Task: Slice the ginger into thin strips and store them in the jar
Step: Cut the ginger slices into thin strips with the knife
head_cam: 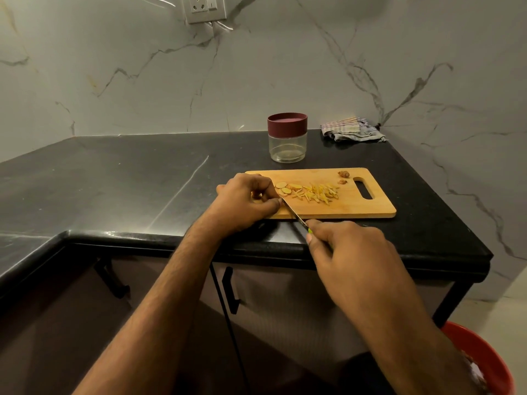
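A wooden cutting board lies on the black counter. On it are a pile of thin ginger strips, a few round ginger slices and two small ginger ends. My left hand has its fingers curled over a ginger piece at the board's left end; the piece itself is mostly hidden. My right hand grips the green handle of a knife, whose blade points up-left with its tip beside my left fingertips. A clear jar with a maroon lid on stands behind the board.
A crumpled striped cloth lies at the counter's back right, by the marble wall. The counter edge runs just below the board. A red tub sits on the floor at lower right. Cabinet handles are below the counter.
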